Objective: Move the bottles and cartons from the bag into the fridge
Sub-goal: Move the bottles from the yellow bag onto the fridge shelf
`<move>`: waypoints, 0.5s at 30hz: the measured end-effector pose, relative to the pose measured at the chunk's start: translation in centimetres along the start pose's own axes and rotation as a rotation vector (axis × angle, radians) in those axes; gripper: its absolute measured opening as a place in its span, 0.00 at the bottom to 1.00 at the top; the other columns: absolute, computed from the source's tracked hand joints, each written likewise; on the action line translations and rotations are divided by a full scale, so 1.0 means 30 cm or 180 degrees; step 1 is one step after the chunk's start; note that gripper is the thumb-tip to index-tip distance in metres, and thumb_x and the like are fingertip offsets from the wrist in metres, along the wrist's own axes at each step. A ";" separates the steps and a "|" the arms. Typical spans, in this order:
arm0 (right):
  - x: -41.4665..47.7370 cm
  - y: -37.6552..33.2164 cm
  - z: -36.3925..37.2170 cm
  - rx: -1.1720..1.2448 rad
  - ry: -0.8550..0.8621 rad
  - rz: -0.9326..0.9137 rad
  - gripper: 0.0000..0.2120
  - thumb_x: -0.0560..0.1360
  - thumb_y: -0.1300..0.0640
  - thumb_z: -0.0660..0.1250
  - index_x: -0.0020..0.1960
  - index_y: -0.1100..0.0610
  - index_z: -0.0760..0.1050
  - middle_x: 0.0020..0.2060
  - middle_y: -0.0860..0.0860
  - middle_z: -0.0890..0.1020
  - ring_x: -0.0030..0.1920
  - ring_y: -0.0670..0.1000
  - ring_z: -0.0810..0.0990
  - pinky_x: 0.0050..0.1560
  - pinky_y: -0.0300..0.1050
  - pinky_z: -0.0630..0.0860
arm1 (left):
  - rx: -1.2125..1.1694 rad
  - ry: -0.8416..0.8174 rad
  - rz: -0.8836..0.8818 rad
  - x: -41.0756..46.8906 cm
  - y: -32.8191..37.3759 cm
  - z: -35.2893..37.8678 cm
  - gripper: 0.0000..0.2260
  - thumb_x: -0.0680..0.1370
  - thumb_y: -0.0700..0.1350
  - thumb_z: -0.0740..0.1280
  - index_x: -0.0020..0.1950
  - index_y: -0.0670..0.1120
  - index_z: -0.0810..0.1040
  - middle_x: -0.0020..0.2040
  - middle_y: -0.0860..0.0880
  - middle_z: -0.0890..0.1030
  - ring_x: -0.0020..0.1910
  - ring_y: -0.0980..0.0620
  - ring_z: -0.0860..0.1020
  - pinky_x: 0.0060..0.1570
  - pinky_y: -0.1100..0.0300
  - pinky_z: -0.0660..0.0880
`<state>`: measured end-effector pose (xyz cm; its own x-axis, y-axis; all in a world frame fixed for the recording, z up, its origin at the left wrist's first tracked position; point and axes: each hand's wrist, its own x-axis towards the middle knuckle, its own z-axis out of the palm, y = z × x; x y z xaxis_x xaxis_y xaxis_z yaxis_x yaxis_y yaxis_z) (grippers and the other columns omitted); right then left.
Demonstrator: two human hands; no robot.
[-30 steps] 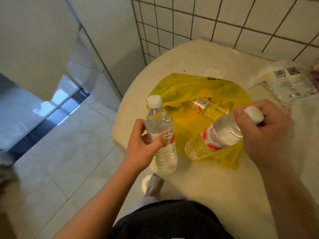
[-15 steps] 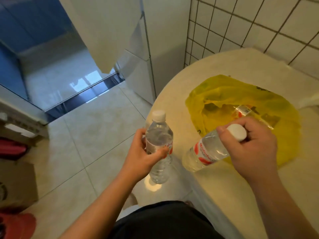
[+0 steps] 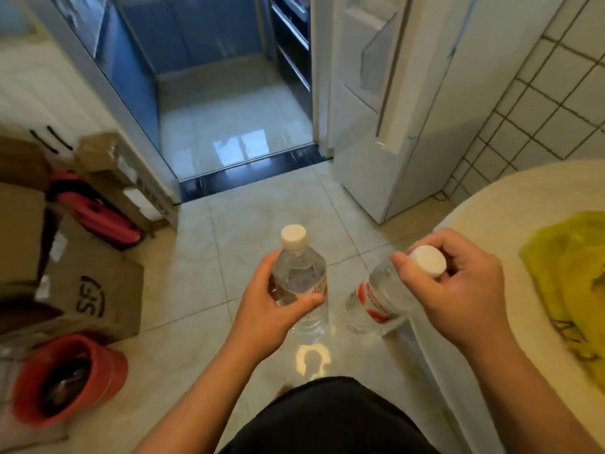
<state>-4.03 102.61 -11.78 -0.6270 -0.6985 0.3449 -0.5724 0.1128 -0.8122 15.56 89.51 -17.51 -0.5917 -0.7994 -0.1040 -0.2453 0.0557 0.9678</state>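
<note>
Two clear plastic water bottles are held over the tiled floor [image 3: 203, 322], one in each hand, just off the edge of the tabletop [image 3: 523, 198].

The left bottle [image 3: 299, 276] stands close to upright, its long axis running up the frame and its white screw cap [image 3: 293, 234] on top. The left hand [image 3: 271, 309] grips it round the middle, thumb across the front over a red-and-white label.

The right bottle [image 3: 376, 299] is tilted, with its white cap [image 3: 429, 260] up and to the right and its base down and to the left, toward the floor. The right hand [image 3: 458, 290] holds it from above at the neck, fingers curled round the cap end. Its label is white with red shapes and red lettering too blurred to read. Both bottles look full of clear liquid and sit near each other without touching.

A crumpled yellow plastic bag [image 3: 569, 283] lies on the tabletop at the right edge of the view; what is inside it cannot be made out. A white fridge [image 3: 409, 126] stands ahead on the right against the tiled wall.

On the left of the floor are cardboard boxes [image 3: 88, 296], one printed "SF", and a red bucket [image 3: 108, 365] holding something dark that cannot be identified.
</note>
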 end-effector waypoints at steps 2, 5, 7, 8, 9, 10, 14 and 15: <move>0.041 -0.057 0.140 0.0111 -0.0159 -0.0036 0.15 0.68 0.42 0.69 0.39 0.54 0.75 0.33 0.47 0.77 0.36 0.50 0.77 0.31 0.45 0.74 | -0.0005 0.0196 -0.0023 0.010 -0.036 -0.138 0.34 0.63 0.56 0.78 0.67 0.58 0.71 0.60 0.59 0.79 0.59 0.60 0.78 0.54 0.64 0.78; 0.102 -0.133 0.321 0.0226 -0.0406 -0.0137 0.14 0.68 0.42 0.69 0.38 0.53 0.74 0.34 0.47 0.77 0.35 0.51 0.76 0.31 0.49 0.74 | 0.0001 0.0424 -0.0070 0.031 -0.074 -0.310 0.33 0.65 0.53 0.79 0.67 0.58 0.71 0.59 0.59 0.79 0.58 0.58 0.79 0.55 0.62 0.78; 0.148 -0.175 0.421 0.0254 -0.0552 -0.0182 0.15 0.68 0.41 0.69 0.37 0.53 0.74 0.34 0.48 0.76 0.33 0.52 0.76 0.31 0.52 0.74 | -0.0037 0.0576 -0.0123 0.056 -0.101 -0.402 0.32 0.66 0.49 0.80 0.67 0.58 0.71 0.59 0.59 0.80 0.58 0.58 0.79 0.56 0.61 0.78; 0.173 -0.193 0.464 0.0262 -0.0614 -0.0199 0.15 0.68 0.41 0.69 0.37 0.53 0.74 0.33 0.48 0.77 0.33 0.53 0.76 0.31 0.53 0.74 | -0.0067 0.0649 -0.0155 0.072 -0.112 -0.441 0.32 0.67 0.46 0.80 0.67 0.59 0.71 0.58 0.60 0.80 0.58 0.58 0.79 0.56 0.61 0.78; 0.199 -0.208 0.503 0.0269 -0.0667 -0.0209 0.15 0.68 0.41 0.69 0.37 0.53 0.74 0.33 0.48 0.77 0.33 0.53 0.76 0.30 0.53 0.74 | -0.0092 0.0714 -0.0183 0.091 -0.123 -0.474 0.32 0.67 0.45 0.80 0.66 0.60 0.71 0.58 0.60 0.80 0.58 0.58 0.79 0.55 0.61 0.78; 0.227 -0.221 0.540 0.0280 -0.0715 -0.0205 0.15 0.68 0.41 0.69 0.37 0.53 0.74 0.33 0.48 0.77 0.33 0.53 0.76 0.30 0.51 0.74 | -0.0114 0.0764 -0.0202 0.114 -0.131 -0.504 0.31 0.67 0.44 0.80 0.66 0.60 0.72 0.57 0.60 0.80 0.57 0.58 0.79 0.55 0.60 0.78; 0.368 -0.240 0.680 0.0264 -0.0874 -0.0215 0.15 0.67 0.40 0.68 0.36 0.51 0.74 0.33 0.47 0.77 0.33 0.52 0.75 0.28 0.46 0.73 | -0.0162 0.0913 -0.0257 0.245 -0.155 -0.599 0.31 0.68 0.42 0.80 0.66 0.57 0.72 0.57 0.59 0.80 0.57 0.58 0.80 0.54 0.61 0.78; 0.412 -0.239 0.719 0.0257 -0.0924 -0.0216 0.15 0.67 0.39 0.68 0.36 0.52 0.74 0.33 0.47 0.77 0.33 0.51 0.75 0.28 0.45 0.74 | -0.0178 0.0961 -0.0262 0.286 -0.159 -0.622 0.31 0.67 0.42 0.80 0.66 0.57 0.72 0.57 0.59 0.80 0.57 0.58 0.80 0.53 0.62 0.78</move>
<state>3.73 77.92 -11.84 -0.4049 -0.8766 0.2600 -0.5566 0.0107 -0.8307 25.99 71.23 -18.75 -0.3150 -0.9417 -0.1181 -0.2356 -0.0429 0.9709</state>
